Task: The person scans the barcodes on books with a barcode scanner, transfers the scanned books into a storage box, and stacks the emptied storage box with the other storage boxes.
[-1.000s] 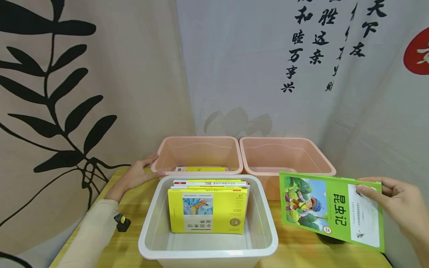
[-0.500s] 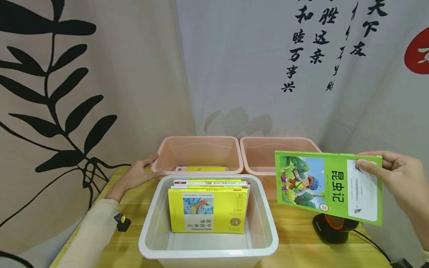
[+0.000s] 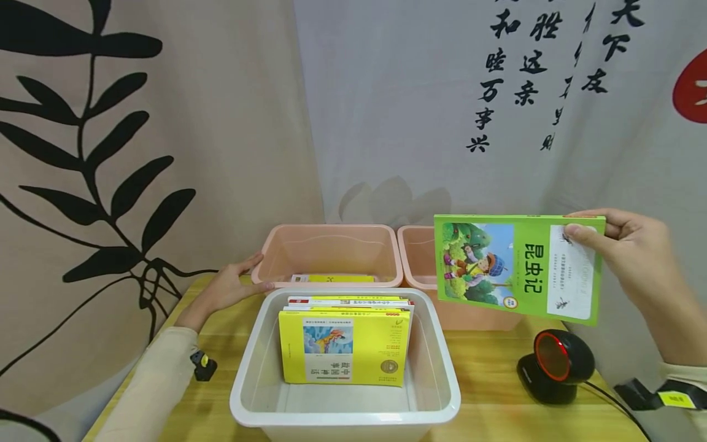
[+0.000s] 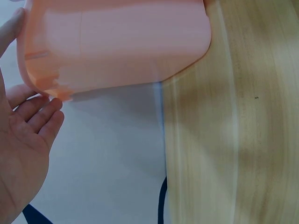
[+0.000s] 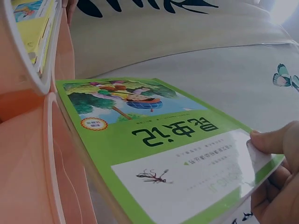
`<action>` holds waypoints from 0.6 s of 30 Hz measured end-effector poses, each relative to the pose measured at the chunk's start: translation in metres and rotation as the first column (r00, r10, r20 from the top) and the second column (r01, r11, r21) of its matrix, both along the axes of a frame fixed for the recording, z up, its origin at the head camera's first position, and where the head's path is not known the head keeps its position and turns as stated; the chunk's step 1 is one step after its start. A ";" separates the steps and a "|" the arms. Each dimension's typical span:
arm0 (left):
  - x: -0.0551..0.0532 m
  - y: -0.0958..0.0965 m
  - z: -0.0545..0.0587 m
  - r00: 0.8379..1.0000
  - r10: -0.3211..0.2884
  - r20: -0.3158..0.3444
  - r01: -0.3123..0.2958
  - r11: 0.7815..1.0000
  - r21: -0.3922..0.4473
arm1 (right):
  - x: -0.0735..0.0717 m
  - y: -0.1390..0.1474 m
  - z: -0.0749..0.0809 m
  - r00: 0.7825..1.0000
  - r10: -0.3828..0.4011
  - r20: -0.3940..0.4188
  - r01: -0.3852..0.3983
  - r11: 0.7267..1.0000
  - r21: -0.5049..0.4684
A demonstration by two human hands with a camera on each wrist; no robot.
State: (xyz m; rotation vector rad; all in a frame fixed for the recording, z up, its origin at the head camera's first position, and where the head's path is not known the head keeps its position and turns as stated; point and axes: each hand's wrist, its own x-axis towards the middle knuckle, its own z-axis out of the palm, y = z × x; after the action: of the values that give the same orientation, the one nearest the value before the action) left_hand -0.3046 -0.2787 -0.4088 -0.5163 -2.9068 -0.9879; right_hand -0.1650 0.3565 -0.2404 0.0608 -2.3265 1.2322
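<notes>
My right hand (image 3: 641, 248) pinches the right end of a green book (image 3: 521, 252), thumb on the cover and fingers behind. The cover shows a child in a blue cap. The book hangs in front of the right pink bin (image 3: 417, 261), hiding much of it. My left hand (image 3: 223, 291) holds the front left corner of the left pink bin (image 3: 326, 242); in the left wrist view, its fingers (image 4: 49, 116) bend under the rim. Several books, a yellow book (image 3: 342, 368) foremost, stand in the white bin (image 3: 243, 393) in front.
Inside the left pink bin, the top of another yellow book (image 3: 334, 278) shows. A black round device (image 3: 558, 365) with a red ring and a cable stands at the right of the wooden table (image 3: 491, 399). Fabric curtains (image 3: 232, 123) hang behind the bins.
My right hand has raised the green book and shifted it left, across the front of the right pink bin. The black device has come into view. My left hand stays at the left bin.
</notes>
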 end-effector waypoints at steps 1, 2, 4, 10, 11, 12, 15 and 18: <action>0.000 0.000 0.000 1.000 -0.001 -0.001 0.001 1.000 0.002 | -0.003 -0.002 0.001 1.000 0.013 -0.005 -0.013 1.000 -0.017; 0.000 0.001 0.000 1.000 -0.001 -0.001 0.001 1.000 0.002 | -0.007 -0.004 0.002 0.999 0.037 -0.008 -0.038 0.998 -0.051; 0.001 0.001 0.000 1.000 -0.002 -0.002 0.002 1.000 0.002 | -0.014 -0.009 0.004 0.996 0.090 -0.023 -0.092 0.989 -0.116; 0.000 0.000 -0.001 1.000 -0.004 -0.007 0.004 1.000 0.002 | -0.036 -0.029 0.003 0.976 0.211 -0.056 -0.218 0.938 -0.271; 0.000 0.000 -0.002 1.000 -0.004 -0.009 0.004 1.000 0.002 | -0.039 -0.034 0.003 0.972 0.228 -0.063 -0.236 0.926 -0.296; 0.000 -0.001 -0.002 1.000 -0.003 -0.010 0.003 1.000 0.001 | -0.043 -0.039 0.003 0.968 0.241 -0.070 -0.251 0.916 -0.313; 0.000 0.000 -0.002 1.000 -0.004 -0.009 0.004 1.000 0.001 | -0.053 -0.052 0.003 0.960 0.272 -0.068 -0.279 0.899 -0.337; 0.000 0.000 -0.001 1.000 -0.001 -0.006 0.001 1.000 0.000 | -0.062 -0.066 0.004 0.944 0.321 -0.077 -0.326 0.870 -0.370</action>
State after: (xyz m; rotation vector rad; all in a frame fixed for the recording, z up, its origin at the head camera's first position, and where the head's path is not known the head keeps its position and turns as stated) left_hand -0.3042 -0.2784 -0.4101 -0.5200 -2.9013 -0.9850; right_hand -0.2275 0.2909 -0.2367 0.3374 -2.0778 1.8237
